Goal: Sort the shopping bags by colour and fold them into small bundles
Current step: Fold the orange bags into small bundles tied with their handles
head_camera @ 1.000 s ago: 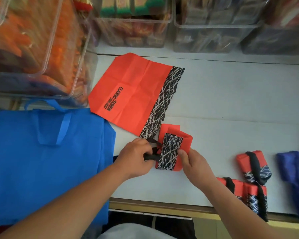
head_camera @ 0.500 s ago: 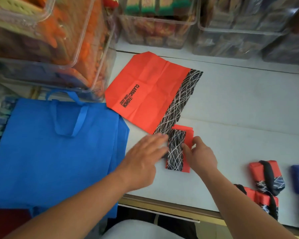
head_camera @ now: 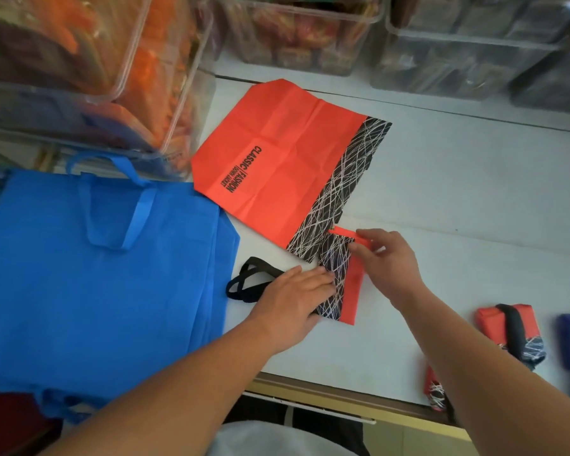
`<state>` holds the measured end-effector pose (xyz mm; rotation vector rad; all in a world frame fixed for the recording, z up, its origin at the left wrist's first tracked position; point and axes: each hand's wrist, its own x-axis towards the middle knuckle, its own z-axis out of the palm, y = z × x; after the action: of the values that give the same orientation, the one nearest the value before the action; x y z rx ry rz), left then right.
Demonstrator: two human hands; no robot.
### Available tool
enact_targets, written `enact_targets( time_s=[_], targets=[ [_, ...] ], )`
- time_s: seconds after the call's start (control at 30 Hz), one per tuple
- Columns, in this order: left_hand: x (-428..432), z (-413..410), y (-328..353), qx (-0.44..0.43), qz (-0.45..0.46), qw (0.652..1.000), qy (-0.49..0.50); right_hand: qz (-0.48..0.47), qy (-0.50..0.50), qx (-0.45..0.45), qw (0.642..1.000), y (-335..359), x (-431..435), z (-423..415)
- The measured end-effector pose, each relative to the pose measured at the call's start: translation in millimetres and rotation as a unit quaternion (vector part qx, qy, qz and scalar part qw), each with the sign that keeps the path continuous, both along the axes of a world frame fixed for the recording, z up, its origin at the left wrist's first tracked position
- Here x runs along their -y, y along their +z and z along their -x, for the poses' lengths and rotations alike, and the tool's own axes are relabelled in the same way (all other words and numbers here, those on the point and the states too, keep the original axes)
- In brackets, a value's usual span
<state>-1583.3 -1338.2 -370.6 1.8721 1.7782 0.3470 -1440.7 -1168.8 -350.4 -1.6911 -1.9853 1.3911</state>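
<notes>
Fingers (head_camera: 313,278) of the left hand (head_camera: 290,301) lie straight, pressing the folded bag (head_camera: 352,291) flat on the bench (head_camera: 458,199); its black handles (head_camera: 250,284) stick out leftward. The right hand (head_camera: 389,264) pinches its red top edge. It touches a flat red bag (head_camera: 277,166). A blue bag (head_camera: 96,274) lies left, red bundles (head_camera: 507,327) right.

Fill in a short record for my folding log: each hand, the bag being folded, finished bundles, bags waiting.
left hand: flat, fingers straight, pressing the half-folded bag
right hand: pinching that bag's red top flap
handles: black, lying loose on the table, left of the fold
finished: red bundle in full view; second red bundle partly behind the right forearm
waiting: flat red bag; blue bag
</notes>
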Motion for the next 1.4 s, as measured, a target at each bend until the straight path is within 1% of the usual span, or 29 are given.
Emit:
enact_targets(
  time_s=[0.1, 0.17, 0.23, 0.3, 0.37, 0.4, 0.43, 0.5, 0.53, 0.6, 0.63, 0.67, 0.73, 0.77, 0.8, 0.87, 0.9, 0.93, 0.97, 1.03, 1.1, 1.13, 1.23, 1.33, 1.4],
  targets=[
    [4.6, -3.3, -0.2, -0.013, -0.040, 0.998, -0.046, -0.013, 0.003, 0.009, 1.000, 1.5, 0.5, -0.8],
    [3.7, -8.2, 7.9, -0.003, -0.030, 0.999, -0.040, -0.014, 0.008, 0.008, 1.000, 2.6, 6.9, -1.9],
    [-0.9, -11.7, 21.0, 0.018, 0.013, 0.999, 0.025, 0.020, 0.023, 0.014, 0.999, 2.2, 15.6, -4.6],
    [-6.2, -12.0, 26.0, 0.042, 0.044, 0.993, 0.105, 0.091, 0.002, -0.019, 0.996, 3.4, 22.3, -9.3],
    [-10.8, -11.1, 27.7, 0.119, 0.056, 0.975, 0.180, 0.173, -0.027, -0.071, 0.982, 14.4, 25.9, -16.1],
    [-12.6, -10.8, 27.7, 0.150, 0.042, 0.965, 0.208, 0.207, -0.024, -0.094, 0.974, 20.8, 27.1, -20.0],
    [-14.5, -11.0, 26.6, 0.169, 0.036, 0.958, 0.230, 0.221, -0.003, -0.107, 0.969, 21.2, 27.8, -26.1],
    [-19.9, -12.0, 24.9, 0.186, 0.047, 0.943, 0.270, 0.212, 0.029, -0.111, 0.970, 17.5, 35.6, -33.4],
    [-22.8, -13.3, 24.7, 0.177, 0.065, 0.938, 0.290, 0.186, 0.031, -0.094, 0.977, 13.9, 40.8, -35.4],
    [-27.6, -15.2, 25.0, 0.130, 0.099, 0.934, 0.318, 0.123, 0.024, -0.053, 0.991, 1.0, 48.2, -38.2],
    [-27.9, -15.3, 25.0, 0.107, 0.100, 0.937, 0.318, 0.096, 0.026, -0.038, 0.994, -5.9, 50.4, -38.7],
    [-25.7, -15.0, 25.6, 0.089, 0.093, 0.944, 0.304, 0.073, 0.034, -0.026, 0.996, -9.4, 50.9, -37.0],
    [-12.6, -14.1, 25.6, 0.066, 0.081, 0.965, 0.240, 0.019, 0.057, 0.012, 0.998, -11.5, 49.0, -33.4],
    [-2.9, -13.9, 24.9, 0.049, 0.079, 0.976, 0.199, -0.035, 0.062, 0.038, 0.997, -10.0, 48.2, -31.3],
    [7.4, -13.4, 23.2, 0.032, 0.074, 0.983, 0.168, -0.116, 0.074, 0.060, 0.989, -8.7, 49.1, -28.6],
    [21.0, -12.1, 17.0, 0.018, 0.047, 0.985, 0.166, -0.279, 0.150, 0.082, 0.945, -8.4, 58.7, -21.2],
    [21.8, -11.8, 14.1, 0.014, 0.033, 0.983, 0.178, -0.320, 0.199, 0.078, 0.923, -11.0, 66.0, -18.1],
    [19.9, -12.8, 12.6, 0.003, 0.019, 0.983, 0.184, -0.323, 0.238, 0.074, 0.913, -15.1, 75.2, -15.9],
    [16.9, -14.0, 11.9, -0.013, 0.009, 0.985, 0.174, -0.299, 0.254, 0.084, 0.916, -18.4, 84.5, -14.8],
    [13.2, -15.8, 11.1, -0.044, 0.014, 0.990, 0.132, -0.231, 0.245, 0.124, 0.933, -25.5, 93.4, -18.6],
    [16.3, -17.5, 11.2, -0.071, 0.030, 0.992, 0.098, -0.197, 0.253, 0.150, 0.935, -30.0, 91.4, -23.5],
    [19.2, -18.6, 10.3, -0.082, 0.022, 0.993, 0.088, -0.187, 0.260, 0.156, 0.934, -31.2, 89.0, -24.6],
    [24.6, -17.3, 6.1, -0.088, -0.047, 0.993, 0.063, -0.154, 0.272, 0.166, 0.935, -30.2, 83.7, -22.6],
    [30.3, -9.1, 6.2, -0.114, -0.101, 0.988, 0.023, -0.136, 0.270, 0.175, 0.937, -29.0, 83.6, -21.6],
    [34.8, -2.0, 13.1, -0.090, -0.112, 0.990, -0.015, -0.121, 0.271, 0.181, 0.938, -27.4, 82.5, -21.4]
  ],
)
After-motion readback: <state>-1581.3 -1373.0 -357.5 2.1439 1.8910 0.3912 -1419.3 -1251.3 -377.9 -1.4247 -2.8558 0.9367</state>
